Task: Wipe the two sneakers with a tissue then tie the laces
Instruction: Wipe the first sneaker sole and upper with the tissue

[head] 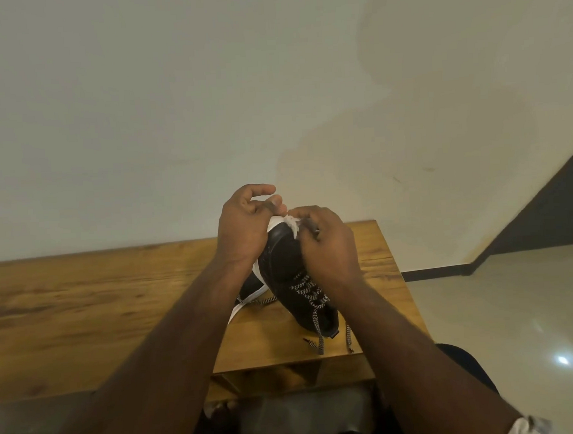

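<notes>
A black sneaker [286, 260] with a white sole stands tilted, toe up, on the wooden table [82, 306]. My left hand [242, 226] holds its toe and sole from the left, thumb curled over the white rim. My right hand [327, 244] pinches a small white tissue [290, 222] against the toe cap. The black-and-white laces [311, 295] hang loose, their ends lying on the table near its front edge. A second black sneaker [251, 287] with a white sole lies behind and left of the first, mostly hidden by my left forearm.
The table ends just right of the sneakers, with pale shiny floor [502, 304] beyond. A plain wall stands right behind the table. A dark skirting and slope rise at the far right. My knees are below the table's front edge.
</notes>
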